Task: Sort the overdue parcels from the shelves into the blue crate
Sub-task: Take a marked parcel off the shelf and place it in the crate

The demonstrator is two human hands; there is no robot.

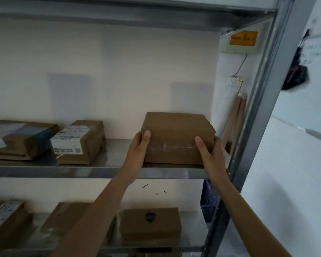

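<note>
A plain brown cardboard parcel [176,135] rests at the right end of the middle metal shelf [100,172], near its front edge. My left hand [138,151] grips its left side with the thumb on top. On the opposite side my right hand [208,154] holds it the same way. Part of a blue crate [208,199] shows behind the shelf's right post, below the middle shelf. Two more parcels lie on the same shelf: one with a white label [80,142] and a flat one [20,139] at the far left.
The lower shelf carries several brown boxes, one with a dark logo [150,224]. The steel upright [256,115] stands just right of the held parcel. Flat cardboard [235,119] leans on the wall behind it. A black bag [296,75] hangs at the right.
</note>
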